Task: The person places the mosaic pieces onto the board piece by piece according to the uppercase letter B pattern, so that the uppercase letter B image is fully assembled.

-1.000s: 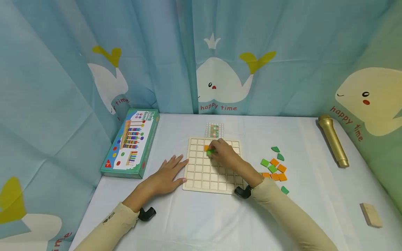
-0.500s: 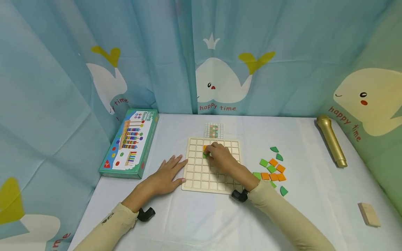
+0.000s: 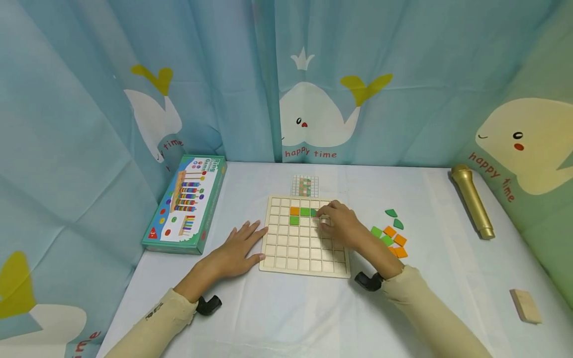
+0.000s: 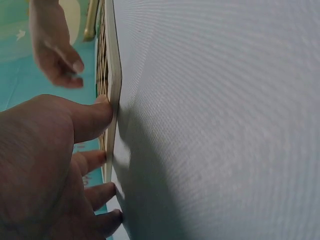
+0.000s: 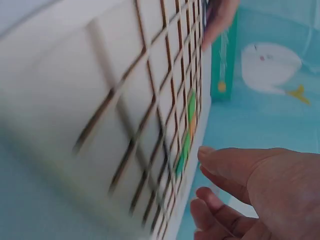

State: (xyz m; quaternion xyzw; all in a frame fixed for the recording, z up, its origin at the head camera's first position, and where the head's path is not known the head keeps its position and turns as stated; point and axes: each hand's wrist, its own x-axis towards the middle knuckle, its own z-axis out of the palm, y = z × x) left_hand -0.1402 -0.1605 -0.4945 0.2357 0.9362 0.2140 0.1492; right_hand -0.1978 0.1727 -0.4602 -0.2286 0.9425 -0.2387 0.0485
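A square wooden grid board (image 3: 299, 252) lies on the white table. Several pieces sit in its cells: an orange square tile (image 3: 295, 211), a light green square tile (image 3: 305, 212) to its right, another green square tile (image 3: 294, 220) below it, and a darker green piece (image 3: 313, 213) partly behind my right fingers. My left hand (image 3: 240, 250) rests flat with fingers spread, the fingertips touching the board's left edge. Above the board's upper right is my right hand (image 3: 338, 224), fingers loosely bent. In the right wrist view, thumb and fingers (image 5: 227, 165) stand apart with nothing between them.
Loose orange and green square tiles (image 3: 387, 240) and green rounded pieces (image 3: 398, 224) lie right of the board. A printed grid card (image 3: 305, 186) is behind it. A game box (image 3: 185, 206) stands left; a gold microphone (image 3: 473, 201) and wooden block (image 3: 525, 306) lie right.
My right hand has let go of the green square tile, now in the cell below the orange one, and moved right across the board. My left hand has stayed in place.
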